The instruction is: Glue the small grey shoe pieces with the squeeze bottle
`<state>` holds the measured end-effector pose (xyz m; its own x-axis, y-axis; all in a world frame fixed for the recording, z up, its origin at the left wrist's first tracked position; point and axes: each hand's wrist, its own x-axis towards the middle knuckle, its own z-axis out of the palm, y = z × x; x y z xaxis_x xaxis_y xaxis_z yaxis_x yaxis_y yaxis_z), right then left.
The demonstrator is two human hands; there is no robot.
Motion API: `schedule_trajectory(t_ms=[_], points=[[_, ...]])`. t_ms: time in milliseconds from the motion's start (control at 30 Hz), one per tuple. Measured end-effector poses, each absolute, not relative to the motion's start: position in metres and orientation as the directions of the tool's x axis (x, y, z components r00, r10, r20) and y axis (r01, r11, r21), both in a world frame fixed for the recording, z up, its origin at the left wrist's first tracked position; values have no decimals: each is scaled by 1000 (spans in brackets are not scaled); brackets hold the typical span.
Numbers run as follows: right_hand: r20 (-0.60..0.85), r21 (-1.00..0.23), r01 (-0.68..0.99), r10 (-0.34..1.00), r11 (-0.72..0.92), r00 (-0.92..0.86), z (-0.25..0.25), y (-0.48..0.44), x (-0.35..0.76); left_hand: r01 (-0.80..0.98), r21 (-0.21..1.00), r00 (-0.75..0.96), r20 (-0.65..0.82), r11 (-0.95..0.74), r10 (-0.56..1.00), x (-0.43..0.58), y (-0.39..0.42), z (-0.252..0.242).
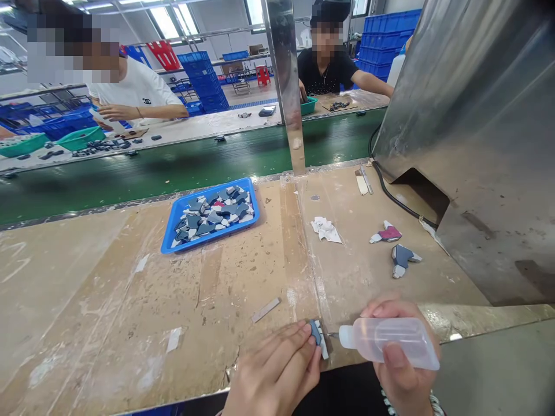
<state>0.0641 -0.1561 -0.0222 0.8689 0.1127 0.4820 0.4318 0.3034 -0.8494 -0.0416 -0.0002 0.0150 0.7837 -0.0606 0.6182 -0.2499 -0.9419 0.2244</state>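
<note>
Left hand (pixel 273 370) low at the near edge of the desk (pixel 108 300), fingers closed in a pinch on a small blue-and-white piece (pixel 318 335), held upright against the desktop. Right hand (pixel 401 358) just beside it, wrapped around a clear squeeze bottle (pixel 388 342), thumb pressed on the bottle's side; bottle lying nearly level, thin nozzle pointing left and touching or almost touching the pinched piece, exact contact too small to tell.

Farther back on the desk, left of centre, a blue tray (pixel 167 245) heaped with more blue, grey and white pieces. To the right of the tray, a crumpled white scrap (pixel 326 229). Right again, two loose pieces well apart from the hands: one pink and white (pixel 387 234), one blue and white (pixel 402 258), near each other. A flat pale strip (pixel 266 309) lying on the desk between the tray and the left hand. Desktop worn, smeared with white residue.

At right, a large slanted metal housing (pixel 477 144), with a black cable (pixel 390 193) running along its foot. Beyond the desk, a green conveyor belt (pixel 173 167) crossed by an upright metal post (pixel 286 86). On the far side, two other people at their own bench, with green tubs and small dark parts; stacked blue crates behind.
</note>
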Motion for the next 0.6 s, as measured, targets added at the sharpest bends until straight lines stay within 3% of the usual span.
schedule_trajectory(t_ms=[300, 600], points=[[505, -845, 451, 153, 286, 849, -22, -156, 64, -233, 437, 782, 616, -869, 100, -43, 6, -5], [560, -826, 522, 199, 213, 805, -18, -154, 66, -200, 502, 820, 556, -841, 136, -48, 6, -7]])
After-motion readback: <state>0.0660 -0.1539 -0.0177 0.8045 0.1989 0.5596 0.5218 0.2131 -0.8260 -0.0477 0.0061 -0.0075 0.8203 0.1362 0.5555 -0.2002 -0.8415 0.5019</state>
